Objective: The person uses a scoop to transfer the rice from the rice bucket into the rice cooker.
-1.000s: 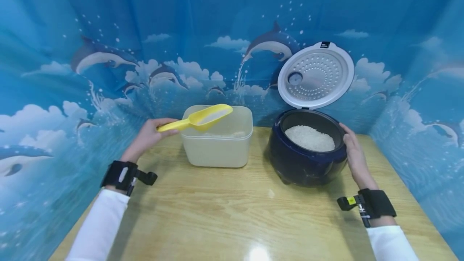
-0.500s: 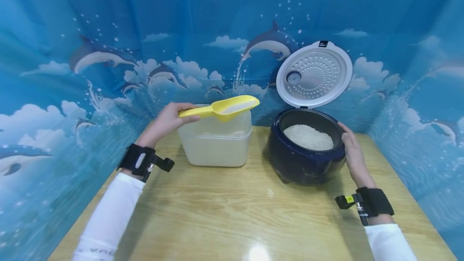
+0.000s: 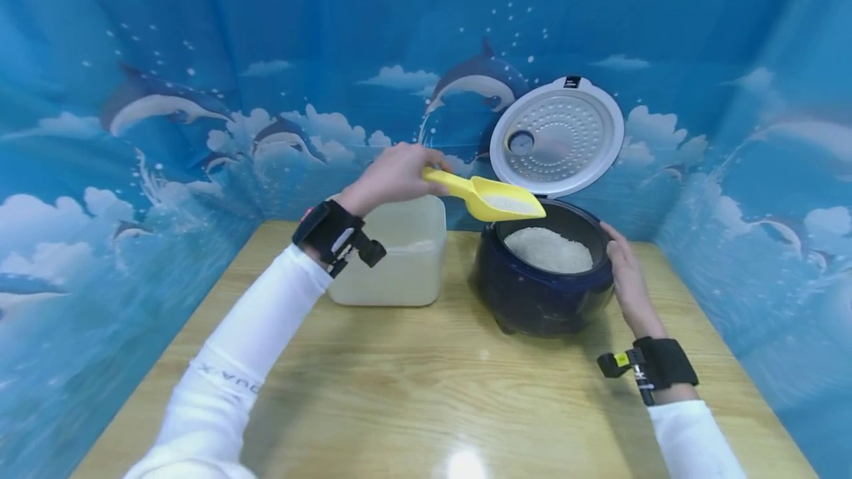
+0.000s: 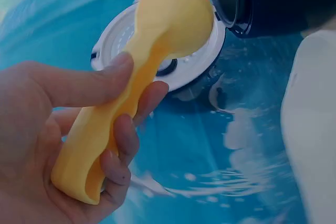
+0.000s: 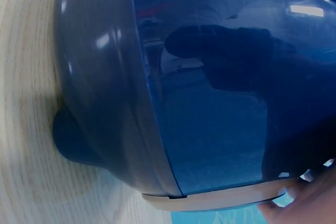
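Note:
My left hand grips the handle of a yellow scoop; white rice lies in its bowl. In the left wrist view the fingers and thumb curl round the scoop's handle. The scoop's tip hangs over the back left rim of a dark blue rice cooker, whose pot holds white rice. My right hand rests against the cooker's right side near the rim, fingers fairly straight. In the right wrist view only part of that hand shows beside the cooker's shiny body.
A whitish translucent bin with rice inside stands left of the cooker, partly behind my left forearm. The cooker's silver lid stands raised at the back. All rest on a wooden table, before a blue dolphin-print curtain.
My left hand has carried the scoop with rice rightward from above the bin to the cooker's rim. The right hand has stayed on the cooker's side. The head view has shifted slightly.

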`<state>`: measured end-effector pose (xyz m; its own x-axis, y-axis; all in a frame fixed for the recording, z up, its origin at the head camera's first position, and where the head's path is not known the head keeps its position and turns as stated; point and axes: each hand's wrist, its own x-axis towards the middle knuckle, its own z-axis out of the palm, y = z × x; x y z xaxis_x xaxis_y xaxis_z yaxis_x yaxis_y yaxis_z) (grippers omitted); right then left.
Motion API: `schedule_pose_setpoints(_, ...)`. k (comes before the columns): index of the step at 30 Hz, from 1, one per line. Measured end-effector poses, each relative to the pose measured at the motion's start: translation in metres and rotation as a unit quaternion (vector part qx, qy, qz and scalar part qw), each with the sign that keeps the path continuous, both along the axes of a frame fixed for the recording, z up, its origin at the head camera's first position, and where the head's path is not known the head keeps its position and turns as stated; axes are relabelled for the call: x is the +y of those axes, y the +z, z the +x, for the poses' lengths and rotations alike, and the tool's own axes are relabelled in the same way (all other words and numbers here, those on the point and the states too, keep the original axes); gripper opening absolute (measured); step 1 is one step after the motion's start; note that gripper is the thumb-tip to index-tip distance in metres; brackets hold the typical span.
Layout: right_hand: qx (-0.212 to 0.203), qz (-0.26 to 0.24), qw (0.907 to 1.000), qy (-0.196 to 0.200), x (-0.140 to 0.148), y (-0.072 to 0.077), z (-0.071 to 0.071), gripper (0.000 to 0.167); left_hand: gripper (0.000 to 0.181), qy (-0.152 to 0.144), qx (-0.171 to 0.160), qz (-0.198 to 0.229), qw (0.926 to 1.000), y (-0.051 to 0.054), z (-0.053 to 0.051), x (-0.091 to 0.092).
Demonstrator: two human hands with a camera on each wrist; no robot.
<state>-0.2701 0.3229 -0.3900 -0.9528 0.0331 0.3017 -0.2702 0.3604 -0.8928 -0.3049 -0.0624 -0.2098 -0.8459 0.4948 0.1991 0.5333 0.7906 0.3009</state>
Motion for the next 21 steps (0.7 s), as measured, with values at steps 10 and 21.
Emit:
schedule_pose_setpoints(10,0.002,-0.004,1.0,0.003,-0.003,0.0,0.004,0.056,0.032,-0.05,0.322,-0.217,0.9202,-0.009,0.023,0.071)
schedule_pose_setpoints(21,-0.002,0.006,1.0,-0.002,0.0,-0.001,0.003,0.058,0.035,-0.076,0.376,-0.219,0.897,-0.02,0.022,0.068)
